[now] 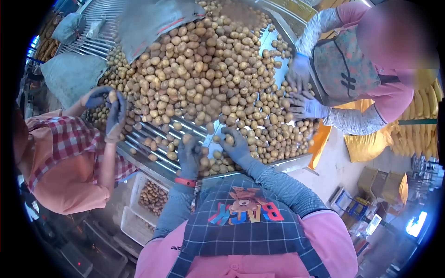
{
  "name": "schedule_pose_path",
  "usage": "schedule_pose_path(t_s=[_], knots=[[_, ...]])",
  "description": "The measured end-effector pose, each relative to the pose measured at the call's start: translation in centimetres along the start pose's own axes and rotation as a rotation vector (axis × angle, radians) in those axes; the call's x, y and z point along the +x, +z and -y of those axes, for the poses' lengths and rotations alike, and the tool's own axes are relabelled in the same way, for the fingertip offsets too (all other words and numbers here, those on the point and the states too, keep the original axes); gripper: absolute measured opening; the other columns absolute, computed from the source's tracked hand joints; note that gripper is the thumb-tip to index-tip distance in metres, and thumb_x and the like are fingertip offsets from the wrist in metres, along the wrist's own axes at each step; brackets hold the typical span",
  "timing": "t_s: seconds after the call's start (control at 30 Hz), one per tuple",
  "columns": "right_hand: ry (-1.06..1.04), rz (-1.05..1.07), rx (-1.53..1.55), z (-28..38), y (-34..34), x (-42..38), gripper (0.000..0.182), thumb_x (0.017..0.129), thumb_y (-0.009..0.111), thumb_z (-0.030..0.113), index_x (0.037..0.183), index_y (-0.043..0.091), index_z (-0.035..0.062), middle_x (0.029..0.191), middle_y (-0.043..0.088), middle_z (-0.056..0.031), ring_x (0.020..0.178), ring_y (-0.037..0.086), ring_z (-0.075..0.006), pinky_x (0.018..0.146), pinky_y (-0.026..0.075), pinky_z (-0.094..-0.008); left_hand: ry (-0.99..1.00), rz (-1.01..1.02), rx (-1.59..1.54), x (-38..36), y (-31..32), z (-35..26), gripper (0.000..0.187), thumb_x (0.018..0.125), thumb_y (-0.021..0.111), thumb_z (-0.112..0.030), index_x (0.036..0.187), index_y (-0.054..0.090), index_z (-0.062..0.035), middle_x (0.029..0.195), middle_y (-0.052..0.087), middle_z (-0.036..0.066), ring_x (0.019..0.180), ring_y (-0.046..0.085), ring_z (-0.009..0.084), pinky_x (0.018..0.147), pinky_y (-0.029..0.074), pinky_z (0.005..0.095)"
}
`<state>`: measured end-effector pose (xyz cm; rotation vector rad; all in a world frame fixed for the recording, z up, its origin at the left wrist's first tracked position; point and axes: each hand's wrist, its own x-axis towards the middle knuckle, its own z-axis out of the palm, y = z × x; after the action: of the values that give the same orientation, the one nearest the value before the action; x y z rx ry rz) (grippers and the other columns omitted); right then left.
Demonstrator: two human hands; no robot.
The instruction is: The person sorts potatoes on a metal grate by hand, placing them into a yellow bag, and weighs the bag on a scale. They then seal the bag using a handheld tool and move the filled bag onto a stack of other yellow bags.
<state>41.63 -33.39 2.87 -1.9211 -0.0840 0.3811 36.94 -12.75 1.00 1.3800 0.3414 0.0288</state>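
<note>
A large heap of potatoes [185, 78] covers the sorting table before me. My left hand [189, 158], in a grey glove with a red band at the wrist, is over the metal rollers [155, 139] near the table's front edge. Its fingers are closed around a potato [187, 138]. Just to the right, my right hand [237, 147], also grey-gloved, has its fingers curled about another potato [229, 139]. Several loose potatoes [217, 165] lie between my two hands, against the front edge.
On the left, a co-worker's gloved hands [115, 116] hold a potato. Another co-worker's gloved hands [306, 104] rest among potatoes at the right. Grey-green sacks [74, 76] lie at the left back. White crates [134, 222] with potatoes stand below; yellow sacks [371, 141] stand right.
</note>
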Motion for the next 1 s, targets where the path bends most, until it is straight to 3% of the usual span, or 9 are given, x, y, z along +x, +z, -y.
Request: schedule_pose_path(t_s=[0.1,0.23,0.33,0.5,0.6,0.7,0.8,0.87,1.0], knots=[[-0.437,0.08,-0.064,3.7,0.2,-0.2,0.059,0.085,0.067,0.036,0.13,0.05,0.0028,0.126,0.054,-0.0211,0.119,0.052,-0.037,0.101,0.04,-0.0447,-0.636,-0.218,-1.156,-2.1,7.4,-8.8,0.036,0.097,0.053,-0.028,0.124,0.051,-0.0044,0.104,0.062,0.008,0.089,0.061,0.0222,0.078,0.053,0.0379],[-0.35,0.269,-0.27,1.5,-3.4,3.1,0.073,0.087,0.061,0.044,0.145,0.037,0.0073,0.144,0.042,-0.0214,0.131,0.041,-0.0421,0.113,0.028,-0.0487,-0.282,0.148,-1.424,-2.6,1.7,0.3,0.051,0.098,0.049,-0.033,0.135,0.035,0.0001,0.117,0.059,0.01,0.114,0.052,0.022,0.087,0.051,0.0305],[-0.492,0.308,-1.144,-4.3,-10.3,4.0,0.059,0.091,0.055,0.039,0.143,0.043,0.0164,0.148,0.041,-0.0125,0.135,0.038,-0.0395,0.113,0.028,-0.0525,-0.247,0.012,-1.156,-3.7,-1.5,-6.2,0.042,0.097,0.049,-0.026,0.13,0.042,-0.0003,0.117,0.059,0.01,0.11,0.053,0.0181,0.086,0.05,0.0277],[0.007,-0.327,-1.249,-7.2,-16.0,9.3,0.05,0.086,0.059,0.029,0.136,0.052,0.022,0.139,0.05,-0.0161,0.134,0.039,-0.0369,0.109,0.031,-0.0535,-0.204,-0.297,-0.912,-7.0,-9.1,-6.0,0.05,0.085,0.066,-0.035,0.117,0.057,0.0021,0.121,0.058,0.019,0.107,0.059,0.0297,0.073,0.057,0.0348],[-0.549,-0.181,-0.761,1.0,-11.4,7.4,0.039,0.069,0.068,0.008,0.108,0.064,0.0108,0.108,0.062,-0.0151,0.103,0.056,-0.0348,0.09,0.047,-0.0427,-0.451,-0.115,-0.82,-9.4,-10.0,-6.9,0.04,0.085,0.066,-0.03,0.109,0.062,0.0018,0.105,0.063,0.015,0.087,0.064,0.0237,0.066,0.056,0.0286],[-0.813,0.748,-0.906,8.7,-3.9,2.3,0.03,0.079,0.063,0.018,0.109,0.064,0.0109,0.108,0.061,-0.0114,0.107,0.058,-0.0302,0.091,0.047,-0.0446,-0.314,0.056,0.432,-9.7,-5.5,-5.9,0.038,0.082,0.066,-0.031,0.109,0.066,-0.0043,0.104,0.066,0.013,0.089,0.066,0.0223,0.069,0.055,0.0337],[-0.997,0.624,-0.846,-1.4,-5.6,2.5,0.038,0.087,0.062,0.028,0.123,0.059,0.0163,0.133,0.054,-0.0114,0.126,0.049,-0.0286,0.109,0.034,-0.0494,0.101,0.169,1.01,-8.9,-0.8,-6.3,0.042,0.081,0.068,-0.039,0.11,0.066,-0.0083,0.103,0.068,0.012,0.089,0.067,0.0282,0.077,0.055,0.0394],[-0.593,0.543,-1.153,0.2,-6.3,4.9,0.044,0.088,0.06,0.035,0.129,0.055,0.0224,0.14,0.049,-0.0065,0.136,0.04,-0.0287,0.117,0.021,-0.0517,-0.164,0.515,1.291,-8.3,1.7,-7.5,0.043,0.077,0.07,-0.042,0.11,0.069,-0.0141,0.105,0.069,0.012,0.094,0.067,0.0333,0.086,0.052,0.0421],[-0.473,0.093,-1.167,1.2,-9.1,6.1,0.044,0.08,0.067,0.025,0.123,0.06,0.0268,0.138,0.051,-0.0056,0.132,0.042,-0.0329,0.107,0.03,-0.0581,-0.388,0.803,1.335,-4.0,3.4,-8.3,0.046,0.077,0.07,-0.042,0.108,0.069,-0.0083,0.1,0.07,0.017,0.092,0.067,0.0319,0.084,0.052,0.0406]])
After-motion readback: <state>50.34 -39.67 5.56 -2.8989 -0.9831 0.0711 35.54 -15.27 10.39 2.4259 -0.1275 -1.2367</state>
